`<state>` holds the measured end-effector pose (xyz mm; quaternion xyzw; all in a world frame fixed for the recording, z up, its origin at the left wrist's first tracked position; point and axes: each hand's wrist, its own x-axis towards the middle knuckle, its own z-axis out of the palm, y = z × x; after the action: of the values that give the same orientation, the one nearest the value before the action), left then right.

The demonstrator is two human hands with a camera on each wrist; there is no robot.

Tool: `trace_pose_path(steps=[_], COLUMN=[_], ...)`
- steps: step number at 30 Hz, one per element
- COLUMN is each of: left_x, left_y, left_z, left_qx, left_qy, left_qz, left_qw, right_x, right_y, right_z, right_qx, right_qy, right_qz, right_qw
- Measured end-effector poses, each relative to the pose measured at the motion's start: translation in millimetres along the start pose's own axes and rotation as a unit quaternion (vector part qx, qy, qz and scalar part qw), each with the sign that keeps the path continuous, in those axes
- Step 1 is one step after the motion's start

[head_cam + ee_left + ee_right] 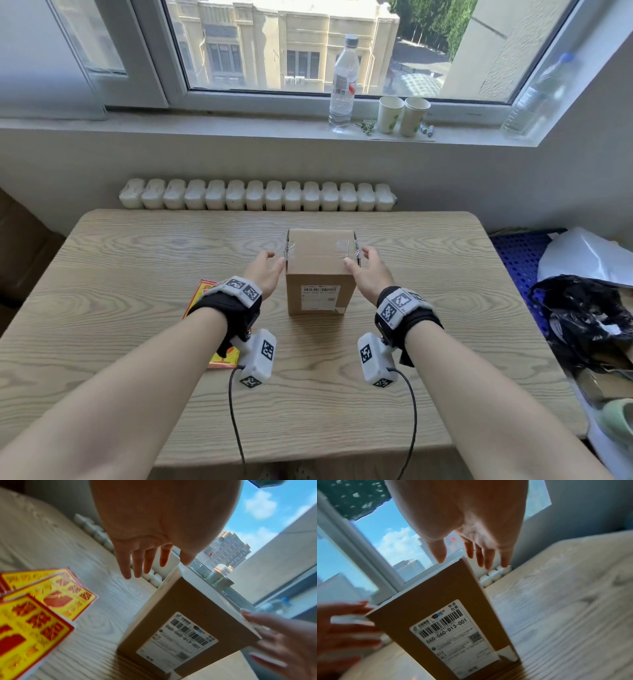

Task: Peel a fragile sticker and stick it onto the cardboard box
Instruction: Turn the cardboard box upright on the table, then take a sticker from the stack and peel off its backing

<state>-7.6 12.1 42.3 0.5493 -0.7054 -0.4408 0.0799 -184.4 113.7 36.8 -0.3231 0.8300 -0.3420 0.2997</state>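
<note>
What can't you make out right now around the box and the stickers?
- Sticker sheets: head view, mostly hidden under the left wrist strap; print blurred in the left wrist view.
- Shipping label small text: too small or blurred in all views.
- Contact of left hand and right hand with the cardboard box: motion blur, unclear.
- Box's far side: hidden by the box itself.
</note>
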Motion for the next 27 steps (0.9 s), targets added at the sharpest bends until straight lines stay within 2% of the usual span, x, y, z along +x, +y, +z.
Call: trace_pose_path(steps=[4, 7, 11, 14, 17, 21, 27], left_x=[-9.3, -17.8, -22.7, -28.0, -29.4, -29.5, -25.1], left_y=[-6.6, -17.1, -39.4, -59.1, -86.8, -129.0, -182.2], left_z=[-25.8, -41.9, -59.0, -70.0, -76.7, -75.3, -54.6], left_qx=[0.185, 0.255, 0.297, 0.312, 0.321, 0.317, 0.296], left_qy=[0.033, 0.033, 0.035, 0.035, 0.022, -0.013, -0.057], left_qz=[0.056, 0.085, 0.102, 0.087, 0.072, 0.032, 0.007], left_qw=[0.981, 0.963, 0.949, 0.945, 0.944, 0.948, 0.953], right_x=[-16.2, -27.9, -38.9, -45.7, -53.7, -62.3, -60.4], right_y=[-24.9, -47.5, -68.2, -77.2, -82.3, -79.4, -48.5], right_z=[-7.3, -2.6, 19.7, 46.2, 77.0, 119.2, 169.2], right_qx=[-0.184, -0.262, -0.294, -0.304, -0.342, -0.373, -0.391], right_qy=[0.01, -0.012, -0.036, -0.064, -0.102, -0.167, -0.237], right_qz=[-0.111, -0.184, -0.235, -0.274, -0.313, -0.327, -0.266], right_qw=[0.977, 0.947, 0.926, 0.91, 0.88, 0.852, 0.849])
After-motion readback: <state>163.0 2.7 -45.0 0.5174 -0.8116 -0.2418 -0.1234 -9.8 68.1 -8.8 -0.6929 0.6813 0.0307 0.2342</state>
